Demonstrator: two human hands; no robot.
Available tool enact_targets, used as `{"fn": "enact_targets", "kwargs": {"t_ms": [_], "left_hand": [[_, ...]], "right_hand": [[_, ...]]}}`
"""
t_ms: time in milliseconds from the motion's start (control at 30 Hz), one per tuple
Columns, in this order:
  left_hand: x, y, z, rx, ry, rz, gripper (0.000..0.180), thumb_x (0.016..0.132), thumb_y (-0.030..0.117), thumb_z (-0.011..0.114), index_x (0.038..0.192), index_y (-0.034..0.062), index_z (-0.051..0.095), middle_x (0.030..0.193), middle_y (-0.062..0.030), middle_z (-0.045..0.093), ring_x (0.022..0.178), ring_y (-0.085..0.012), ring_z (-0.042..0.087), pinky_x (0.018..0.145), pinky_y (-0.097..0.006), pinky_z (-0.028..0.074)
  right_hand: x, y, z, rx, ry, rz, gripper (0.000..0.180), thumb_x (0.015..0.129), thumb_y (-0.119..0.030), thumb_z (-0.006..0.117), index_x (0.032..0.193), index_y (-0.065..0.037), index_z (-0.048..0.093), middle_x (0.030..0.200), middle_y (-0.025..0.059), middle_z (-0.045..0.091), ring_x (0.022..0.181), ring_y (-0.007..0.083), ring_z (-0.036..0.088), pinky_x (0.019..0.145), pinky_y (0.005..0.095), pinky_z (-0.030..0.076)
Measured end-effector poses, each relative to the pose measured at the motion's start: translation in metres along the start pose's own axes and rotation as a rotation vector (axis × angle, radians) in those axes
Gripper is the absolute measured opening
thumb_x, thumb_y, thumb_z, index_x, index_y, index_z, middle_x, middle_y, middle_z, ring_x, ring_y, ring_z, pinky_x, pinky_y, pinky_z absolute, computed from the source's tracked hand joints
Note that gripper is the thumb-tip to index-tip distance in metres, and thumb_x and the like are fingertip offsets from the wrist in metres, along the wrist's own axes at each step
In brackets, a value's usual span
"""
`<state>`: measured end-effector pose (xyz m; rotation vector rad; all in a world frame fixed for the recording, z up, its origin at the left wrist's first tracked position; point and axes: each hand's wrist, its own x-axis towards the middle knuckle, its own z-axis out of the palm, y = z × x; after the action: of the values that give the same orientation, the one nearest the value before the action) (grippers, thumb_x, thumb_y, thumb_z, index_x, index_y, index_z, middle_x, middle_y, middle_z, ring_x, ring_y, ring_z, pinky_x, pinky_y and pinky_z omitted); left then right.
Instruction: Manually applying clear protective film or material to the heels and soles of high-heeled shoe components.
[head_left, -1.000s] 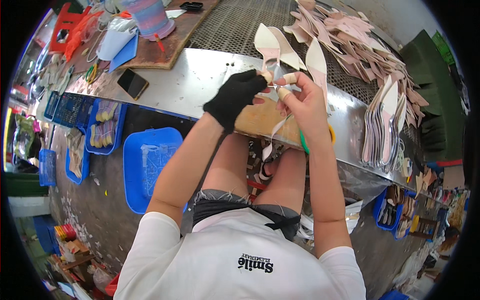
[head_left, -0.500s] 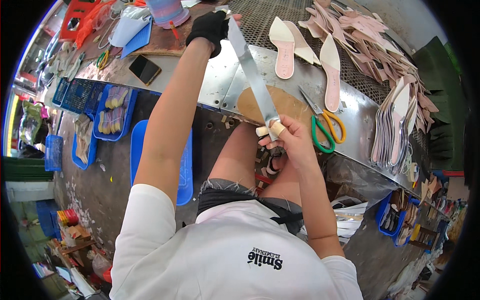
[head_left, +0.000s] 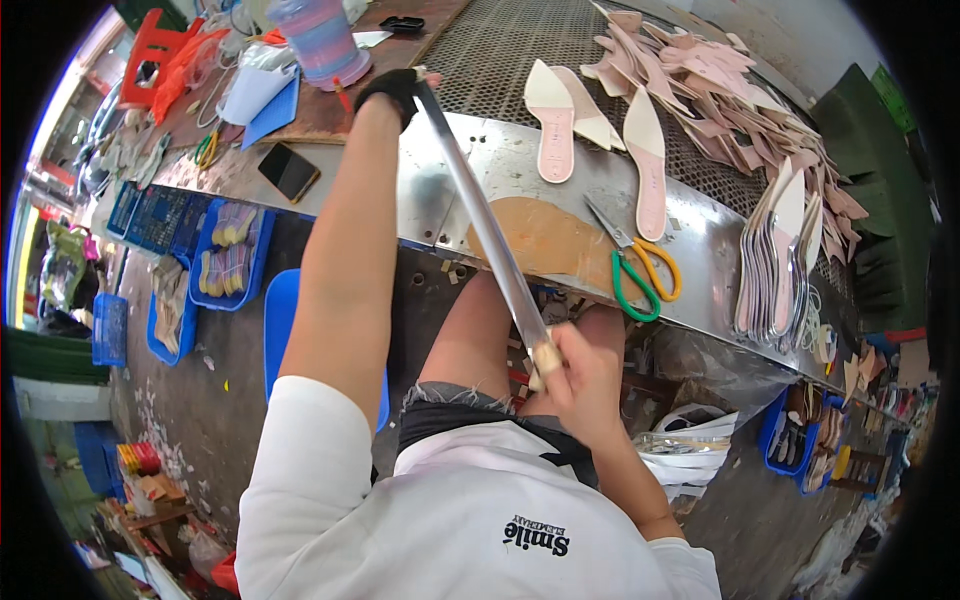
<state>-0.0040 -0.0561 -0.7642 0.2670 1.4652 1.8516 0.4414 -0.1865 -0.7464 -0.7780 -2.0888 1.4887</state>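
A long, shiny silver strip [head_left: 482, 212] runs slantwise over the edge of the metal worktop, stretched between my two hands. My left hand [head_left: 392, 98], in a black fingerless glove, is closed on its far end. At the near end, above my lap, my right hand [head_left: 588, 385] pinches the strip; pale tape wraps a finger or thumb there. Beneath the strip lies a brown oval board [head_left: 550, 240]. Scissors [head_left: 635, 265] with one green and one yellow handle rest partly open beside that board, to the right of the strip.
Pink-and-white insoles [head_left: 648, 170] lie on the mesh surface, with a loose heap of pink pieces [head_left: 710, 80] behind. A stack of insoles [head_left: 775, 265] stands at right. At left are a phone [head_left: 289, 172], a water jug [head_left: 318, 45] and blue baskets [head_left: 232, 255].
My right hand has come down toward my lap, and the strip now spans a longer stretch. My left hand has shifted slightly left and nearer. The strip has tilted.
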Motion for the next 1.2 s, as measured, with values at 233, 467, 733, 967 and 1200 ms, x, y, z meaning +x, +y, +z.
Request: {"fn": "enact_targets", "kwargs": {"t_ms": [233,467,733,967,1200], "left_hand": [[-0.033,-0.036,0.003,0.016,-0.366,0.095,0.026,0.096,0.019,0.048,0.111,-0.0014,0.053,0.095,-0.0092,0.064,0.077,-0.0149,0.06,0.066,-0.022,0.051],[-0.242,-0.079,0.08,0.083,-0.813,-0.369,0.022,0.09,0.019,0.058,0.1,-0.0007,0.058,0.085,-0.0148,0.065,0.077,-0.0229,0.067,0.065,-0.033,0.056],[-0.273,-0.138,0.103,0.31,-0.753,-0.071,0.015,0.089,0.011,0.06,0.096,-0.0004,0.066,0.083,-0.0046,0.066,0.075,-0.0097,0.06,0.069,-0.023,0.049],[-0.251,-0.13,0.073,0.153,-0.621,-0.173,0.013,0.085,0.009,0.064,0.095,0.0012,0.066,0.075,0.0011,0.06,0.066,-0.0056,0.053,0.058,-0.021,0.044],[-0.229,-0.131,0.069,0.432,-0.631,0.042,0.014,0.076,0.008,0.07,0.088,0.0039,0.064,0.07,-0.0026,0.058,0.064,-0.0075,0.054,0.06,-0.025,0.046]], "right_hand": [[-0.036,0.04,-0.034,0.116,-0.226,0.144,0.012,0.088,-0.015,0.061,0.093,-0.004,0.059,0.065,0.0073,0.056,0.058,0.0179,0.056,0.054,0.0294,0.043],[0.057,0.097,-0.125,-0.399,0.595,0.056,0.024,0.08,-0.017,0.067,0.095,0.001,0.059,0.079,0.0118,0.06,0.072,0.028,0.059,0.07,0.0324,0.047],[0.212,0.139,-0.14,-0.923,0.67,0.236,0.057,0.062,-0.029,0.07,0.11,-0.002,0.055,0.095,0.0196,0.06,0.094,0.0368,0.057,0.082,0.0465,0.046],[0.152,0.096,-0.063,-0.543,0.694,-0.012,0.041,0.064,-0.017,0.068,0.101,-0.001,0.059,0.097,0.0179,0.061,0.094,0.0331,0.056,0.08,0.0407,0.047],[0.162,0.125,-0.059,-0.531,0.293,-0.432,0.031,0.071,-0.011,0.068,0.099,0.0,0.063,0.109,0.0149,0.062,0.102,0.032,0.054,0.086,0.0377,0.046]]}}
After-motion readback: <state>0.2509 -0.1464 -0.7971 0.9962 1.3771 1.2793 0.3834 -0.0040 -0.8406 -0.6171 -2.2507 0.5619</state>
